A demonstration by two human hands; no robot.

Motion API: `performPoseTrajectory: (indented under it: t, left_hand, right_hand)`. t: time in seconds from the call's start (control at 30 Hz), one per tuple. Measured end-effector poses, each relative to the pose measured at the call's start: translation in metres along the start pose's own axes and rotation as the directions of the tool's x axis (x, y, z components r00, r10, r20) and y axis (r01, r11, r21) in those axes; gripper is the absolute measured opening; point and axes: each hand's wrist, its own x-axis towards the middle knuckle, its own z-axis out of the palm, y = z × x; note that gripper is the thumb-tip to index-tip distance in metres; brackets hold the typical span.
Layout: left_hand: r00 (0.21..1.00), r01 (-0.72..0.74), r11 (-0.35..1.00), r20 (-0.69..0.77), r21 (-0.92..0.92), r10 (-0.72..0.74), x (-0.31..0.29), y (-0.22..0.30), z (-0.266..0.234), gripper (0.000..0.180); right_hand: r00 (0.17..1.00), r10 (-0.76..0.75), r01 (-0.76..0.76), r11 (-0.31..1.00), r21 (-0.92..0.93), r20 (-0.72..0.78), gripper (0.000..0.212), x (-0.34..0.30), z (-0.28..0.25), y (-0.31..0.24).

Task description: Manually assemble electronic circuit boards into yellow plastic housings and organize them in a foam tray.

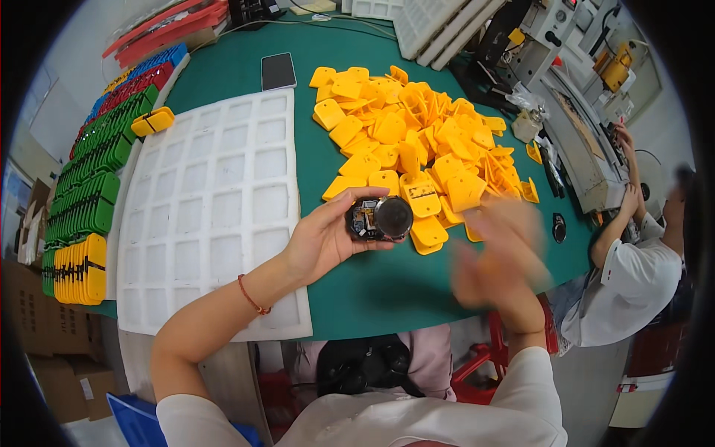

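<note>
My left hand [322, 237] grips a small black electronic device [366, 217] by its edges, over the front of the table. Circuit parts show on its left half, and a round dark disc covers its right half. My right hand [503, 249] is smeared by motion beside the right edge of the pile; its fingers cannot be made out. Many yellow plastic covers [391, 128] lie heaped just beyond both hands. One cover [421, 195] near the device has a slotted, dark-marked panel.
A white foam tray [207, 313] with square pockets lies at left, a yellow piece [153, 121] on its far corner. Beyond stand rows of coloured pieces [104, 160]. A phone [278, 72] lies at the back. At right are a small black part [558, 227], a machine and another person [629, 279].
</note>
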Motion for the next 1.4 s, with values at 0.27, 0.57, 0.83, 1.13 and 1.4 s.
performPoseTrajectory:
  t: [0.27,0.57,0.83,1.13,1.4]
  left_hand:
    - [0.99,-0.099,0.99,-0.086,0.105,0.108,0.007,-0.006,0.0,0.046]
    - [0.989,-0.079,0.995,-0.12,0.054,0.085,0.006,-0.004,0.005,0.043]
    - [0.997,-0.042,0.989,-0.061,0.139,0.051,0.001,-0.004,0.007,0.052]
    - [0.998,-0.049,0.959,0.041,0.279,0.039,-0.001,-0.004,0.007,0.056]
    - [0.994,-0.11,0.917,0.057,0.384,0.095,-0.001,-0.004,0.007,0.052]
  right_hand:
    - [0.923,0.01,-0.189,0.882,0.431,0.384,0.065,-0.001,0.065,0.042]
    - [0.976,-0.036,-0.049,0.926,0.373,0.216,0.057,-0.013,0.075,0.048]
    - [0.999,-0.025,0.009,0.927,0.374,0.038,0.055,-0.021,0.081,0.04]
    - [0.99,-0.109,0.133,0.919,0.371,-0.085,0.059,-0.024,0.088,0.04]
    - [0.99,-0.106,0.135,0.913,0.384,-0.095,0.053,-0.025,0.088,0.039]
